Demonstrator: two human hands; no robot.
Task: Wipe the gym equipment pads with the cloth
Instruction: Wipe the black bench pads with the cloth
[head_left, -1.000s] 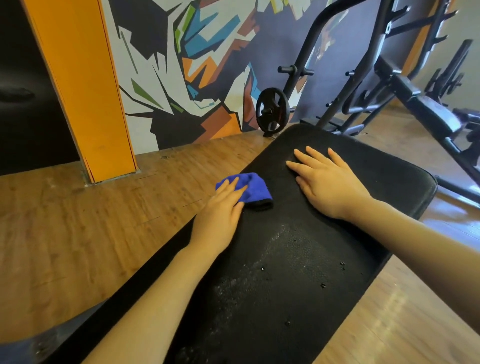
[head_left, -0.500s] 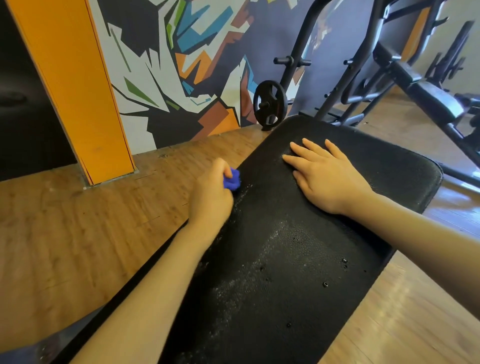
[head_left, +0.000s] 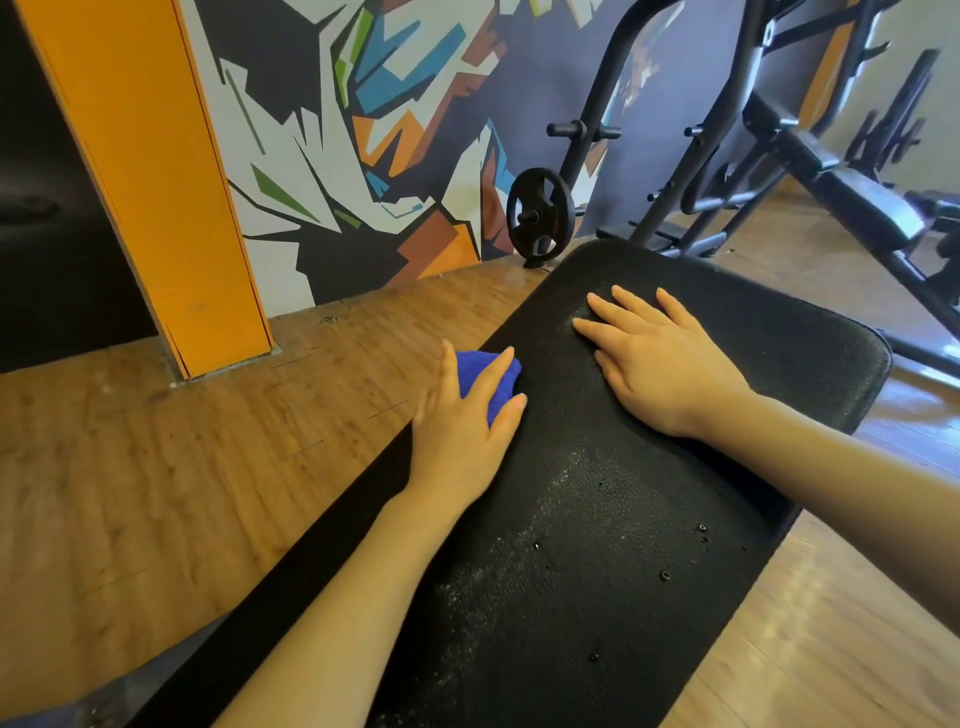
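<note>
Blue cloth: one, bunched; mostly hidden under the left hand, only its far part is seen; it lies at the left edge of the pad, towards the far end.
Left hand: laid over the cloth, fingers fairly straight and spread, pressing it on the pad; whether the thumb curls round it cannot be told; the outer finger is blurred.
Pad: one, black and textured; the long axis runs from the near left of the view to the far right, the rounded end pointing away; the near end is cut off by the bottom of the view, and part of the left edge is covered by the forearm.
Marks on pad: pale specks in a streak along the middle and a few small dark droplets; what they are cannot be made out.
Right hand: flat on the far part of the pad, fingers straight and apart, nothing held; the forearm is cut off at the right edge.
Weight plate: one, black, upright beyond the pad's far end, by the painted wall.
</note>
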